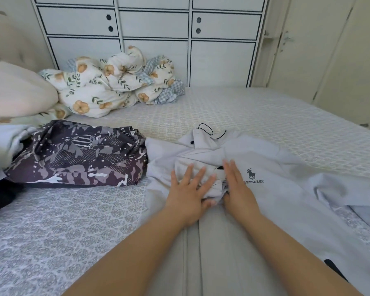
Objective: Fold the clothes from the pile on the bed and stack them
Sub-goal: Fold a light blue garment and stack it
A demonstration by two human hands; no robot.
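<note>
Both hands lie flat on a pale grey jacket [276, 201] spread across the bed [51, 231] in front of the person. The left hand [189, 194] has its fingers straight and fanned out, pressing on the bunched hood at the chest. The right hand [238, 186] rests just beside it with straight fingers together, next to a printed horse logo [251, 173]; neither hand grasps anything. A folded camouflage garment [79, 154] sits to the left, apart from the jacket.
</note>
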